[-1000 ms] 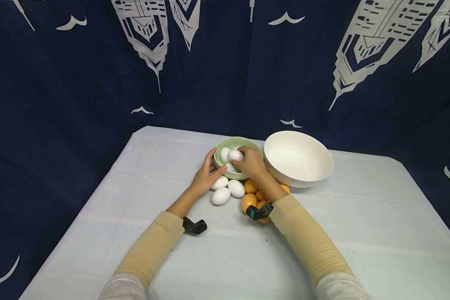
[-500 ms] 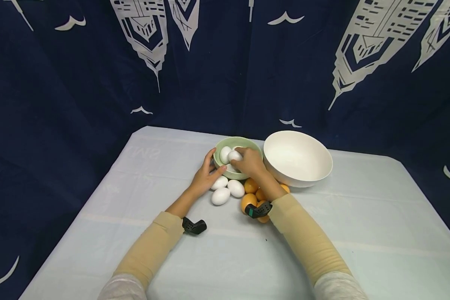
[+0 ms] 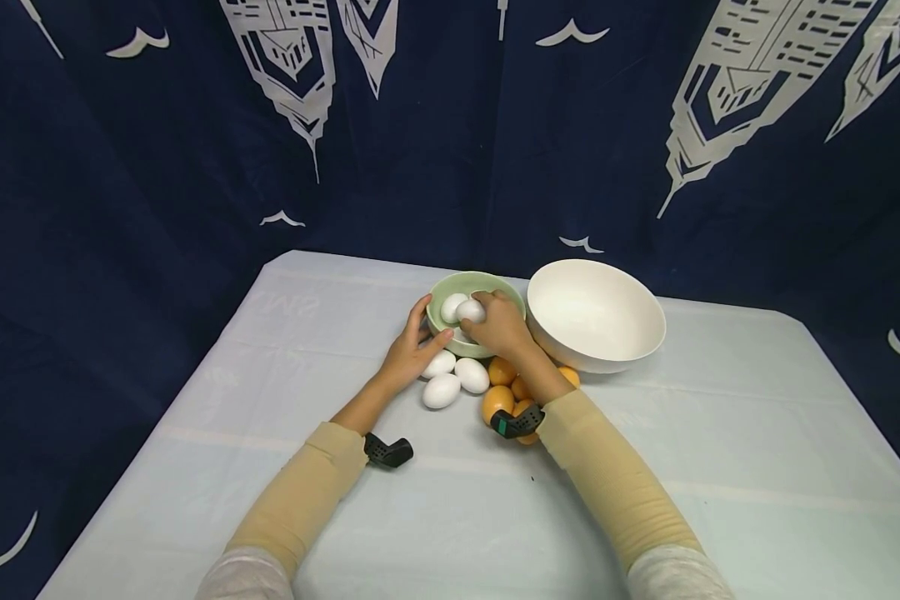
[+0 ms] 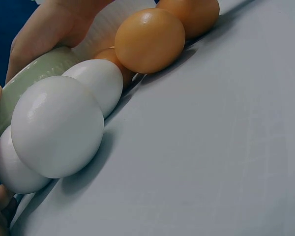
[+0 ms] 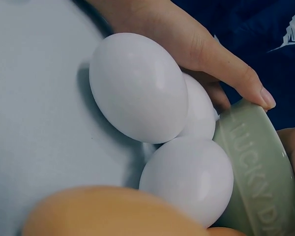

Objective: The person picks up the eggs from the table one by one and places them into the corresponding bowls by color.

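In the head view, my left hand (image 3: 408,357) holds a small light-green bowl (image 3: 476,280) at its left side, thumb on the near rim. Over the bowl, my right hand (image 3: 504,327) pinches a white egg (image 3: 470,312) between thumb and fingers. More white eggs lie inside, one egg (image 3: 453,307) plainly visible beside the held one. Several white eggs sit on the table against the bowl's near side; the left wrist view shows one egg (image 4: 56,125) close up. Raised lettering marks the bowl's outer wall (image 5: 248,162) in the right wrist view.
A large white bowl (image 3: 596,308) stands right of the green one. Several smooth orange-brown, egg-like things (image 3: 498,403) lie under my right wrist, partly hidden by it. A pale cloth covers the table (image 3: 450,517); a dark blue patterned curtain (image 3: 450,150) hangs behind.
Both hands stay almost where they were, still holding the bowl and the egg. Inside the bowl, the egg beside the held one has shifted slightly to the right.
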`<control>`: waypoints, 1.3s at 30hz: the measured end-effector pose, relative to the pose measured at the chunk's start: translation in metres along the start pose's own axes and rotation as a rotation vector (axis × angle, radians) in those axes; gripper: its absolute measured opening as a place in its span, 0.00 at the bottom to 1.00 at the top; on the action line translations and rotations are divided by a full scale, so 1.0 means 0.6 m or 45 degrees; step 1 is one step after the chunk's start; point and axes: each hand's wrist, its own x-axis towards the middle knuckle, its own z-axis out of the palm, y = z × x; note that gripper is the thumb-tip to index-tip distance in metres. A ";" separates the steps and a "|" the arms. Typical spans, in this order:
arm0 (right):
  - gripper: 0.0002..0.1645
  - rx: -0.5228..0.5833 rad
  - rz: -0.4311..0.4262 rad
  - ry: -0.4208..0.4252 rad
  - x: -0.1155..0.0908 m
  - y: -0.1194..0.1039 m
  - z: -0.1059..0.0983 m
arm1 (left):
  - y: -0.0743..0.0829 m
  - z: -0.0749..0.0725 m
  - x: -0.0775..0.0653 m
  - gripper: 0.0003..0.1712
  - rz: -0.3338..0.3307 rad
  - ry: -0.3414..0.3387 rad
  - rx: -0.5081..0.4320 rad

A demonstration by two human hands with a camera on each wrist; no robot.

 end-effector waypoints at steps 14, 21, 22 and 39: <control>0.33 0.193 -0.039 0.124 -0.013 0.008 0.001 | -0.003 0.000 0.002 0.42 0.012 -0.006 -0.016; 0.31 0.315 -0.097 0.186 -0.035 0.014 -0.003 | -0.002 0.000 0.003 0.42 0.007 -0.004 -0.006; 0.31 0.325 -0.099 0.183 -0.038 0.014 -0.003 | -0.002 0.001 0.003 0.42 0.008 -0.004 -0.006; 0.28 0.488 -0.048 0.086 -0.086 -0.001 -0.005 | -0.004 0.000 0.003 0.42 0.042 -0.001 -0.042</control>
